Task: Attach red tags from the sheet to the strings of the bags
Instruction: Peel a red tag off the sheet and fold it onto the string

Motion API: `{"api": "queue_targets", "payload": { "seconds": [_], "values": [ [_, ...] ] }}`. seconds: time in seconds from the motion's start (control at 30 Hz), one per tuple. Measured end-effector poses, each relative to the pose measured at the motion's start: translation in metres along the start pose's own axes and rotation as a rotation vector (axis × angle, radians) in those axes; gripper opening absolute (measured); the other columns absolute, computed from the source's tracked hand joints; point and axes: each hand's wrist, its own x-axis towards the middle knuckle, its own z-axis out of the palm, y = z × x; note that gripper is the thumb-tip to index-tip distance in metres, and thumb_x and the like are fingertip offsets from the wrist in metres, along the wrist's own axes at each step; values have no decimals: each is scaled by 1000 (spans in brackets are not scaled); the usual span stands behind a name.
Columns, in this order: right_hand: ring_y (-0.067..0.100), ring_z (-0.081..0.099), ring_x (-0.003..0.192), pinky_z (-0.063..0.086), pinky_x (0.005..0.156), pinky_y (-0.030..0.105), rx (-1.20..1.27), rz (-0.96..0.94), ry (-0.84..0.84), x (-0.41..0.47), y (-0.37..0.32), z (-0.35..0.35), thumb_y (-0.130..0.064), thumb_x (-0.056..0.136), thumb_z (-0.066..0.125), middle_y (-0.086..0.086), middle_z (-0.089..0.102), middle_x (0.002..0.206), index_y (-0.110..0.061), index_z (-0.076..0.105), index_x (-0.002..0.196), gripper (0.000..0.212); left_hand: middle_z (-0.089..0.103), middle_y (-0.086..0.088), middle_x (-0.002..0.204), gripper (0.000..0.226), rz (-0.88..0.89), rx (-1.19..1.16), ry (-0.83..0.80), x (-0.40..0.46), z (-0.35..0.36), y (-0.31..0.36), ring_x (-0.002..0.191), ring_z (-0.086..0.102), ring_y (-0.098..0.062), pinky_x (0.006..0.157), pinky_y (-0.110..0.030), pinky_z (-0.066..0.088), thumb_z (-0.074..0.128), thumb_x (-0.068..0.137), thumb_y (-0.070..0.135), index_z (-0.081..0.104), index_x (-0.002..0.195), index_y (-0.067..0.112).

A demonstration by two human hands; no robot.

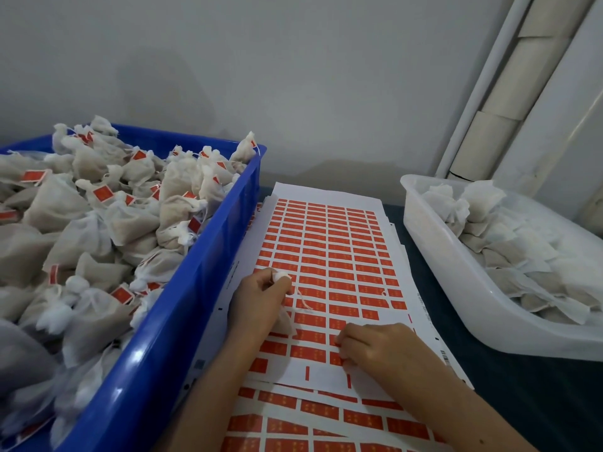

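Nearest, the right hand (372, 347) lies knuckles-up on the sheet (329, 256) of red tags, forearm running in from the lower right; its fingers are curled down with the tips pinching at a red tag (336, 357) in one of the lowest rows, beside a bare white strip where tags are already gone. Just beyond and to the left, the left hand (261, 298) is clenched around a small white bag (283, 316), the gathered top poking out above the knuckles and the body of the bag showing under the palm; the bag's string (303, 300) trails loose across the red rows. More sheets lie stacked beneath, one sticking out toward the viewer. Printing on the tags is too small to read; a barcode (445, 356) sits on the sheet's right margin, its digits not legible

To the left, a blue crate (182, 305) is heaped with white bags that carry red tags on their strings. To the right, on a dark surface (528, 396), a translucent white tub (463, 288) holds bags with no red showing. Farthest back stand a grey wall (293, 76) and a pale pipe (509, 106) in the corner
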Motion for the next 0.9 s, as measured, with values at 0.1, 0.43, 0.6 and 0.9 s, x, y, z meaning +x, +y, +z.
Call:
{"api": "queue_targets", "payload": {
  "seconds": [0.1, 0.43, 0.6, 0.9],
  "values": [
    [2, 65, 51, 53, 54, 13, -49, -5, 73, -1, -1, 4, -39, 39, 91, -13, 72, 75, -23, 76, 82, 48, 58, 26, 75, 16, 4, -8, -16, 0, 0, 0, 63, 59, 1, 50, -11, 37, 54, 90, 32, 61, 77, 26],
    [1, 66, 57, 53, 60, 12, -59, 39, 64, -2, -3, 3, -40, 48, 88, -11, 73, 82, -22, 75, 90, 47, 57, 28, 74, 14, 1, -10, -22, -1, -1, 1, 63, 59, 2, 50, -11, 37, 55, 89, 32, 62, 79, 27],
    [12, 50, 122, 30, 107, 21, 104, 47, -85, -2, 4, 2, -33, 96, 41, -8, 40, 144, -24, 38, 140, 44, 57, 28, 72, 14, -3, -16, -32, -2, -2, 2, 60, 59, 3, 50, -10, 37, 54, 90, 32, 62, 78, 27],
    [0, 65, 54, 53, 58, 13, 60, 73, 129, -1, -3, 11, -38, 41, 89, -14, 71, 74, -24, 75, 79, 42, 57, 26, 72, 18, -2, -31, -49, -9, -6, 8, 60, 57, 4, 49, -8, 35, 53, 91, 29, 59, 74, 26]
  ]
}}
